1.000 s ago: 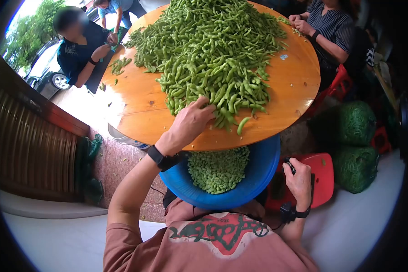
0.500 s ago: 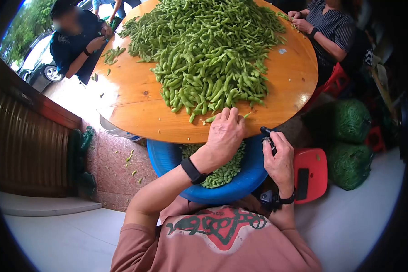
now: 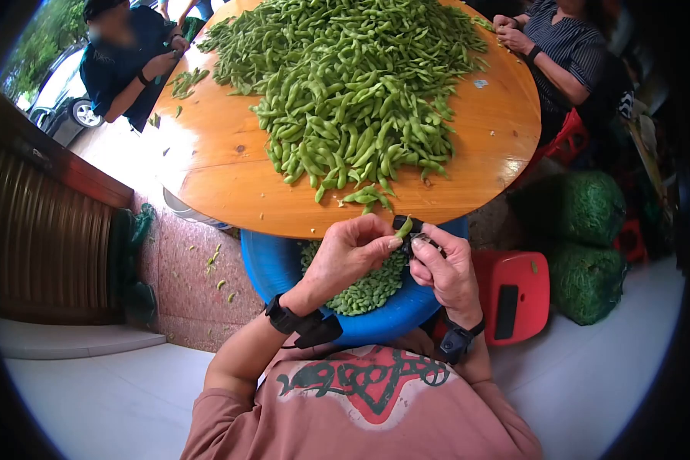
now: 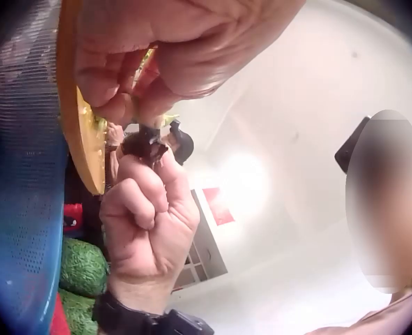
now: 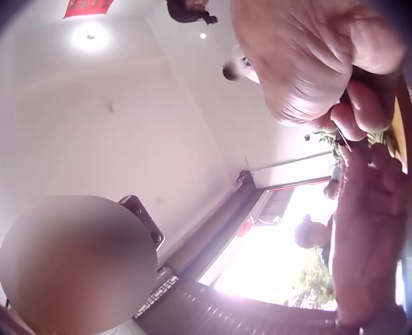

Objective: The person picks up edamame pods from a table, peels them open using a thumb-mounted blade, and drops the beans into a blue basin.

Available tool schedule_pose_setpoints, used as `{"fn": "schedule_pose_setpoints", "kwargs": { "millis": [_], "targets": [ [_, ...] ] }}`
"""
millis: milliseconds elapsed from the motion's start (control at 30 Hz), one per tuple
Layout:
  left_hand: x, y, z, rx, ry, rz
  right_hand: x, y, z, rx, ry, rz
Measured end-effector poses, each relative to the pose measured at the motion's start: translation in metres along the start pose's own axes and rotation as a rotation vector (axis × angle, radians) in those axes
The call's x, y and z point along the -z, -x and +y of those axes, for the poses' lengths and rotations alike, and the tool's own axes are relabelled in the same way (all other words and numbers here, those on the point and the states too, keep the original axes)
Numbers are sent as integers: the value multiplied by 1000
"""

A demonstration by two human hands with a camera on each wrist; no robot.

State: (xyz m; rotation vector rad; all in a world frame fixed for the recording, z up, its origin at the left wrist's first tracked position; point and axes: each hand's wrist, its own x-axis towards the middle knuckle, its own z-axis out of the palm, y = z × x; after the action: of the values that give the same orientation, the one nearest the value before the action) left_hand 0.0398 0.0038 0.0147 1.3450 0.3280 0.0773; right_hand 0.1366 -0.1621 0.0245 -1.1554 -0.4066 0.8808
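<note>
My left hand (image 3: 350,253) pinches a green soybean pod (image 3: 405,228) between thumb and fingers, just past the near edge of the round wooden table (image 3: 230,192). Close beside it, my right hand (image 3: 451,276) grips a small black hand tool (image 3: 408,224), which meets the pod. What kind of tool it is, I cannot tell. Both hands are over a blue basin (image 3: 264,276) holding shelled green beans (image 3: 368,293). The left wrist view has the black tool (image 4: 147,143) between the two hands. A big heap of pods (image 3: 353,100) covers the table's middle, several lying near its front edge.
A red plastic stool (image 3: 530,295) stands at my right, beside full green net bags (image 3: 589,280). Two people sit at the table, a person in dark clothing (image 3: 119,65) at left and one in stripes (image 3: 563,57) at right. Loose pods (image 3: 213,261) lie on the floor.
My left hand has come back from the heap toward me with a pod. My right hand has risen with the black tool from beside the basin to meet it.
</note>
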Motion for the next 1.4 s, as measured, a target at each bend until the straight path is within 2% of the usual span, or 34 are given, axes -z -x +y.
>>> {"fn": "schedule_pose_setpoints", "kwargs": {
  "millis": [233, 300, 333, 400, 433, 467, 500, 567, 600, 633, 667, 700, 733, 800, 833, 900, 933, 1000, 1033, 1100, 1133, 1167, 1200, 1233, 1267, 1333, 1367, 1400],
  "targets": [
    [-2, 15, -26, -117, -19, 152, -5, -6, 6, -95, 66, -57],
    [-2, 18, -30, -250, -246, 189, -2, -5, 8, -110, 57, -70],
    [0, 19, -31, -249, -244, 190, 0, -5, 11, -117, 32, -82],
    [7, 21, -33, 54, 490, -122, 6, -4, 13, -125, 10, -95],
    [6, 22, -36, 55, 490, -122, 9, -4, 12, -195, -137, -168],
    [5, 24, -41, 101, 672, -190, 11, -3, 14, -264, -286, -240],
    [5, 27, -45, 149, 857, -257, 13, -3, 17, -267, -288, -238],
    [7, 26, -46, 132, 840, -269, 14, -4, 23, -235, -244, -253],
    [9, 24, -44, 73, 585, -178, 8, -2, 20, -242, -134, -153],
    [9, 24, -42, 15, 328, -88, 2, -1, 24, -243, -135, -154],
    [6, 24, -40, 21, 225, -2, -3, 2, 30, -181, 60, -83],
    [5, 24, -41, 21, 225, -1, -6, 3, 33, -117, 255, -11],
    [4, 23, -42, 34, 98, 32, -5, 2, 35, -89, 312, -16],
    [5, 24, -45, 14, -107, 63, -7, 3, 35, -68, 326, -13],
    [6, 25, -44, 18, -104, 67, -8, 3, 34, -40, 338, -7],
    [6, 27, -39, -79, -310, 59, -6, 3, 31, -2, 423, -23],
    [5, 28, -41, -78, -307, 60, -5, 3, 30, 43, 509, -38],
    [4, 28, -45, -291, -707, 119, -5, 2, 32, 92, 547, -18],
    [4, 28, -44, -289, -705, 121, -6, 2, 33, 143, 584, 1],
    [8, 27, -38, -122, -505, 17, -6, 3, 33, 99, 566, 7],
    [11, 27, -36, -121, -506, 17, -5, 4, 32, 55, 548, 15],
    [16, 27, -34, 44, -127, -93, -5, 5, 29, 54, 546, 15],
    [19, 27, -32, 207, 253, -200, -4, 7, 25, -66, 370, -23],
    [20, 27, -30, 209, 251, -200, -4, 8, 24, -183, 192, -60],
    [21, 27, -29, 228, 243, -234, -4, 8, 25, -182, 189, -59],
    [20, 26, -28, 247, 230, -268, -4, 9, 29, -179, 226, -15],
    [17, 26, -29, 243, 226, -225, -4, 8, 32, -177, 224, -14],
    [13, 26, -31, 239, 222, -182, -2, 7, 38, -86, 394, 31]
  ]
}}
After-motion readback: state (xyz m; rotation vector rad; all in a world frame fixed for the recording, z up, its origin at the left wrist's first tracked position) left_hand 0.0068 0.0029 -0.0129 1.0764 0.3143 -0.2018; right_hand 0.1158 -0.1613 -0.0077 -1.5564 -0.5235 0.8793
